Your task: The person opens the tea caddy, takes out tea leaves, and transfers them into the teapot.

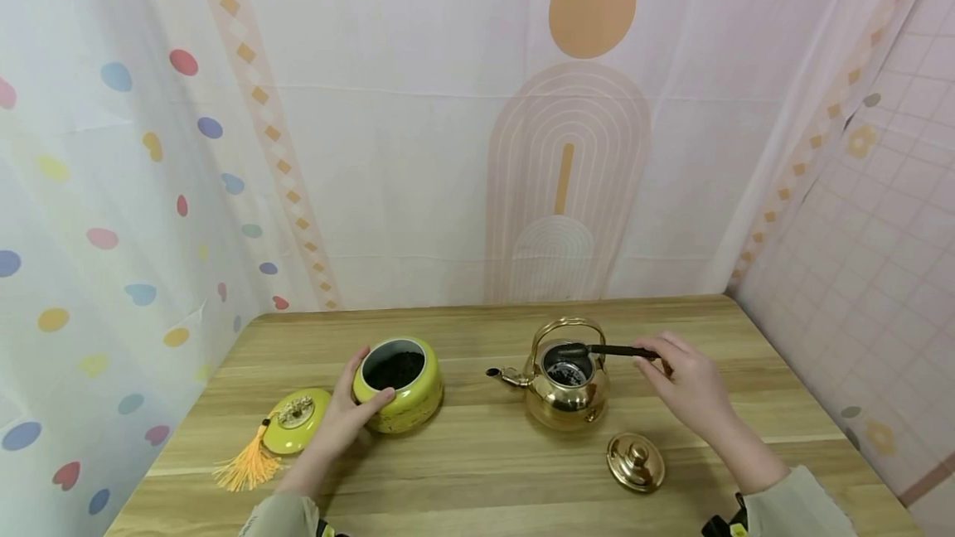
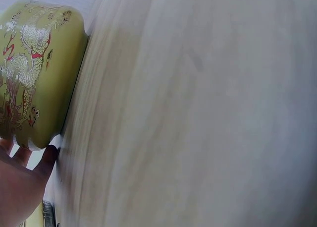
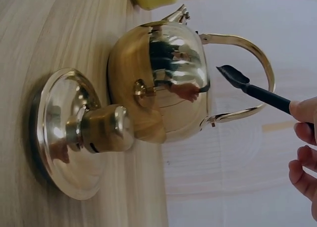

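My right hand (image 1: 690,384) pinches the handle end of a dark tea scoop (image 1: 619,350). The scoop's bowl is over the open mouth of a shiny gold teapot (image 1: 567,404), passing under its arched handle. Dark bits, likely tea leaves, lie inside around a metal strainer. In the right wrist view, the scoop (image 3: 267,97) is level, its bowl above the rim. My left hand (image 1: 346,413) grips a yellow ceramic jar (image 1: 410,408), thumb on the near side and fingers round the left. Dark loose leaves fill part of it. A dragon pattern covers the jar (image 2: 44,63) in the left wrist view.
The teapot's gold lid (image 1: 636,462) lies knob up in front of the pot, to the right. Left of the jar is its yellow lid (image 1: 294,429) with an orange tassel (image 1: 249,462). A wooden table (image 1: 477,487) carries everything, with patterned curtains (image 1: 403,189) behind.
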Demonstrator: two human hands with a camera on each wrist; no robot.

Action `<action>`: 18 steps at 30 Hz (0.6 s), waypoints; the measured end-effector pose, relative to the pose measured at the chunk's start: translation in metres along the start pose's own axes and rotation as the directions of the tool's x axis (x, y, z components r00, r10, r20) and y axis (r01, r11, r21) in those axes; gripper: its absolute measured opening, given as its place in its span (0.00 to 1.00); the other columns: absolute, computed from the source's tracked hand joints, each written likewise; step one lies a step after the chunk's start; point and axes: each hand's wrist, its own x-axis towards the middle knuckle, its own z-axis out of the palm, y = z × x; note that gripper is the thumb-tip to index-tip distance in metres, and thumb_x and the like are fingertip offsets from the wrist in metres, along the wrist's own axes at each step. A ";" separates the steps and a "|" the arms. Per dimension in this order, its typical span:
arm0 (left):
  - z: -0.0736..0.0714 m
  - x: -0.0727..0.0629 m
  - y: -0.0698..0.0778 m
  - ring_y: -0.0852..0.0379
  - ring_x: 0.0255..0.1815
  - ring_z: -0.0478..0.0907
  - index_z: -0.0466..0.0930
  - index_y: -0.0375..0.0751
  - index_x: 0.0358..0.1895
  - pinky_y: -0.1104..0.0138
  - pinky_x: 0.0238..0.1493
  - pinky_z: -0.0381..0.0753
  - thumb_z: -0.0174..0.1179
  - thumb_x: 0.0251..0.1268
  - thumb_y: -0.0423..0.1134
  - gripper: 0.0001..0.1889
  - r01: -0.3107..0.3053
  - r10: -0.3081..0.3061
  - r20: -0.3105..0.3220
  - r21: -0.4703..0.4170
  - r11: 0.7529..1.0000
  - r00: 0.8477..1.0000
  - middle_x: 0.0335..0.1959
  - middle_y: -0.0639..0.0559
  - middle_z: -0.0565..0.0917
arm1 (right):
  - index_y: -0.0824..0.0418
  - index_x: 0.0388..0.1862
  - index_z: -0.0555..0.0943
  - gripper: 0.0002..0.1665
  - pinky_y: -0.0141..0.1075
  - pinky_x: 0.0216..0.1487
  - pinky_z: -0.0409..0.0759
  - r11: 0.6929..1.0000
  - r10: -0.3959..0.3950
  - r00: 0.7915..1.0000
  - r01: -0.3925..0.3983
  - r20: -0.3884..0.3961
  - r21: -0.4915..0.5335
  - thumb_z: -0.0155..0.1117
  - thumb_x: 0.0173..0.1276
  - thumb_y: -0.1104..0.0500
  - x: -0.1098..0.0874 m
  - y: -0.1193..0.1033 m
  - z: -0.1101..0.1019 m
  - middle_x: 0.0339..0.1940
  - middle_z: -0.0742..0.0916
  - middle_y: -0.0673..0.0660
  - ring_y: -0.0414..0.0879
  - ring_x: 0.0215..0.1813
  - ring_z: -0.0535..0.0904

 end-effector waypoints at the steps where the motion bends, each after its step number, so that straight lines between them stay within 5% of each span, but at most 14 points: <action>1: 0.000 0.000 0.000 0.40 0.75 0.46 0.47 0.43 0.77 0.44 0.70 0.47 0.66 0.63 0.38 0.45 0.000 0.000 0.000 -0.002 1.000 1.000 0.76 0.37 0.51 | 0.62 0.41 0.85 0.11 0.26 0.19 0.65 0.999 0.033 0.999 -0.033 0.022 0.004 0.73 0.58 0.65 0.000 -0.002 -0.001 0.26 0.77 0.44 0.32 0.23 0.64; 10: -0.001 0.000 0.001 0.38 0.75 0.46 0.46 0.43 0.77 0.44 0.70 0.47 0.65 0.64 0.38 0.44 0.005 -0.005 0.000 -0.005 1.000 1.000 0.75 0.36 0.51 | 0.60 0.43 0.85 0.10 0.30 0.18 0.67 0.963 0.167 0.950 -0.214 0.264 0.162 0.69 0.62 0.63 0.005 -0.020 -0.009 0.18 0.73 0.40 0.32 0.18 0.64; 18: -0.002 0.000 0.002 0.38 0.75 0.45 0.45 0.43 0.77 0.43 0.70 0.46 0.65 0.64 0.39 0.45 0.010 -0.010 0.016 -0.007 1.000 1.000 0.76 0.36 0.50 | 0.59 0.43 0.85 0.10 0.29 0.16 0.66 0.932 0.124 0.959 -0.201 0.254 0.303 0.69 0.63 0.61 0.023 -0.058 0.003 0.19 0.73 0.41 0.32 0.18 0.62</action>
